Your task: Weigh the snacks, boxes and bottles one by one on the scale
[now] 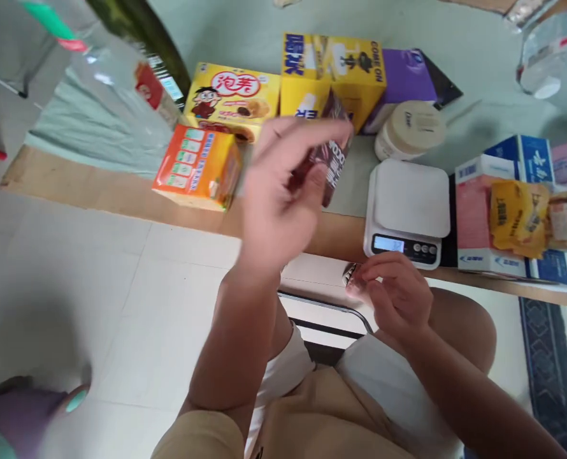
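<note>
My left hand [283,185], smeared by motion, is closed round a dark brown packet [334,156] with white lettering, held over the table's front edge. Yellow boxes stand just behind it. Below the kitchen scale [412,201], my right hand [401,293] has its fingers curled toward the thumb as in a pinch. Whatever lies between those fingertips, if anything, is too small to make out. Just left of them shows a small dark-and-pale patterned thing [349,274] that I cannot identify. The scale's display is lit, and its platform carries nothing.
An orange box [197,166], a yellow puff snack box [233,95] and a clear bottle [116,89] stand left. Behind are a tall yellow box [360,70], a purple box [405,80] and a lidded white jar [410,131]. Right lies a yellow packet [520,217] on boxes.
</note>
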Available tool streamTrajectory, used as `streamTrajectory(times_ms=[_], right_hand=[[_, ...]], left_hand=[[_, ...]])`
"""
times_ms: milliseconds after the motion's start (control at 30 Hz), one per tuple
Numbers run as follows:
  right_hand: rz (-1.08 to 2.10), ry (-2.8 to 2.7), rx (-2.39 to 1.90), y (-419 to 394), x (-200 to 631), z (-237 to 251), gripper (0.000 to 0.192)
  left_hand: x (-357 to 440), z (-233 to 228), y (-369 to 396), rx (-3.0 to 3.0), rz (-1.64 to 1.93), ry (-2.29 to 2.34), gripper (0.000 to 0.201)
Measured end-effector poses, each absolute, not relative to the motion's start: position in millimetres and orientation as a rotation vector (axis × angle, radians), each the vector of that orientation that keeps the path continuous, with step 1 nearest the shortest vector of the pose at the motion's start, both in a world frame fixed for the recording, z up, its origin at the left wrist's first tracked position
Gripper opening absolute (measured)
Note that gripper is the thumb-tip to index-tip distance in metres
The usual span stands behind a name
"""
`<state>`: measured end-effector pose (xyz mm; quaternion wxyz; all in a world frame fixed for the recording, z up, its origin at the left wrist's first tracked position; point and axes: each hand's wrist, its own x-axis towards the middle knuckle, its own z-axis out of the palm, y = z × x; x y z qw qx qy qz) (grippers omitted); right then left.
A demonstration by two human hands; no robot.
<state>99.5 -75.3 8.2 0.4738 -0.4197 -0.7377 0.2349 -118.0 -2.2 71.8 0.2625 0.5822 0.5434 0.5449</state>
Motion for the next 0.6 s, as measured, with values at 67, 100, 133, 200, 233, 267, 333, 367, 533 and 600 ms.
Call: streamTrajectory(times_ms=[67, 100, 133, 200, 233, 267, 333, 367, 533, 600], right_hand=[[0.494, -1.696, -1.066, -68, 116, 16, 0.018], [0.456, -1.637, -1.110, -61, 122, 21, 0.020], [0.424, -1.585, -1.168, -53, 127, 25, 0.022], [0.373, -1.548, -1.275, -37, 132, 29, 0.021], [0.347, -1.551, -1.301, -31, 134, 29, 0.022], [0.342, -1.559, -1.324, -27, 135, 26, 0.025], [0.348, -1.558, -1.347, -25, 136, 18, 0.031], [0.357, -1.549, -1.349, -28, 137, 14, 0.033], [0.325, -1.613, -1.177, -44, 144, 10, 0.041], [0.285, -1.642, -1.087, -46, 148, 15, 0.040]], left_hand=[[-76, 62, 4, 1.733, 1.393, 1.331, 0.035], [-59, 55, 7, 1.780, 1.366, 1.274, 0.034], [-44, 49, 11, 1.800, 1.336, 1.253, 0.034], [-19, 36, 17, 1.818, 1.262, 1.239, 0.033], [-9, 30, 19, 1.810, 1.221, 1.241, 0.034], [-1, 26, 20, 1.792, 1.175, 1.248, 0.036], [9, 20, 18, 1.776, 1.088, 1.288, 0.037], [11, 19, 17, 1.803, 1.062, 1.327, 0.035], [-4, 26, 10, 2.119, 1.176, 1.521, 0.023], [-13, 29, 12, 2.168, 1.170, 1.481, 0.020]])
